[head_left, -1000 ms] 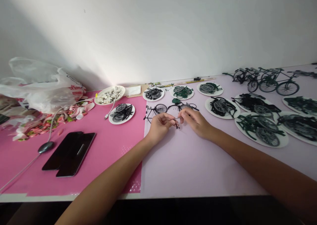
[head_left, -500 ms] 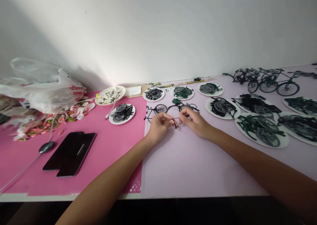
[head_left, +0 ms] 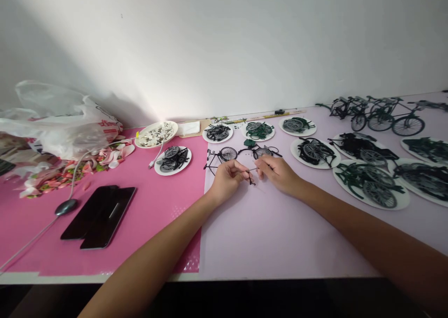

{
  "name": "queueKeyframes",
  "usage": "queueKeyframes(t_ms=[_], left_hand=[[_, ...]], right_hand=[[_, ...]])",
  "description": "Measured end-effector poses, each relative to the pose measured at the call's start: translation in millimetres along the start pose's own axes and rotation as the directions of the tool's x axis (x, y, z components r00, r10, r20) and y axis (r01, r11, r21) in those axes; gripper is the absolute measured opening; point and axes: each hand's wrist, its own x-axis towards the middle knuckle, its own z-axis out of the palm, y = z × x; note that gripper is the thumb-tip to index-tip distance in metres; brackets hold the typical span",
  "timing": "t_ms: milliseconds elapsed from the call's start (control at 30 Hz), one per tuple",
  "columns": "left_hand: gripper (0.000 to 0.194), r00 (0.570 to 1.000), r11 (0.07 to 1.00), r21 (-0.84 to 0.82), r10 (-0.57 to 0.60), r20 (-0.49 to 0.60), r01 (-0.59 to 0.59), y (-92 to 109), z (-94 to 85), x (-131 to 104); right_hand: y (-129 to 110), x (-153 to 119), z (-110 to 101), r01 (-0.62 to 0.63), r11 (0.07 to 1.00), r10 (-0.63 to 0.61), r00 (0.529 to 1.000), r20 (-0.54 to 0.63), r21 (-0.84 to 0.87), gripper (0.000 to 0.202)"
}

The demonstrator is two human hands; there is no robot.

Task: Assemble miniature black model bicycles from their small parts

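Observation:
Pinched in my left hand (head_left: 227, 179) is a small dark bicycle part (head_left: 251, 180), its end hanging below my fingertips. My right hand (head_left: 276, 170) has its fingers closed on a thin dark rod (head_left: 253, 169) that reaches across to the part. Whether the rod is a tool or a model piece I cannot tell. Just behind my hands lie a black toy bicycle frame (head_left: 212, 160), a grey spoked wheel (head_left: 228, 154), and a small green piece (head_left: 249, 143). Another wheel (head_left: 261, 153) shows partly behind my right hand.
White plates of bicycle parts stand around, such as one plate (head_left: 189, 162) on the left and another (head_left: 401, 201) on the right. Assembled toy bicycles (head_left: 381, 117) stand at the back right. Two phones (head_left: 108, 220), a mouse (head_left: 66, 207) and a plastic bag (head_left: 70, 127) lie left.
My right hand has shifted slightly right and its fingers have turned a little. The small part in my left hand has tilted and its lower end sits slightly farther right.

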Motion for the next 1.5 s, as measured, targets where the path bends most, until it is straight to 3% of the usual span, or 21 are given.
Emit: queueKeyframes(t_ms=[200, 400, 600, 833, 1267, 1500], left_hand=[[0.040, 1.000, 1.000, 0.014, -0.012, -0.014, 0.013, 0.3, -0.3, 0.4], [0.041, 1.000, 1.000, 0.003, -0.014, 0.008, 0.014, -1.1, -0.6, 1.3], [0.034, 0.999, 0.999, 0.039, -0.030, -0.014, 0.031, 0.2, 0.0, 0.2], [0.031, 0.997, 0.997, 0.051, -0.062, -0.049, 0.064, 0.0, -0.7, 1.4], [0.047, 0.996, 0.997, 0.051, -0.059, -0.073, 0.063, -3.7, -1.3, 3.8], [0.044, 0.990, 0.996, 0.022, -0.079, -0.113, 0.082, -0.9, -1.0, 3.5]], right_hand=[[-0.4, -1.7, 1.5, -0.011, 0.998, 0.011, 1.000, 0.001, 0.059, 0.054], [-0.7, 2.0, 1.9, 0.184, 0.982, -0.187, 0.981, -0.060, -0.054, 0.035], [3.1, 1.7, 3.5, 0.208, 0.976, -0.214, 0.973, -0.085, -0.068, 0.018], [9.2, 2.6, 4.5, 0.213, 0.972, -0.223, 0.969, -0.102, -0.102, 0.025], [4.9, 2.9, 5.7, 0.210, 0.966, -0.228, 0.967, -0.116, -0.150, 0.031], [1.6, 4.5, 3.4, 0.163, 0.983, -0.173, 0.977, -0.127, -0.089, 0.038]])
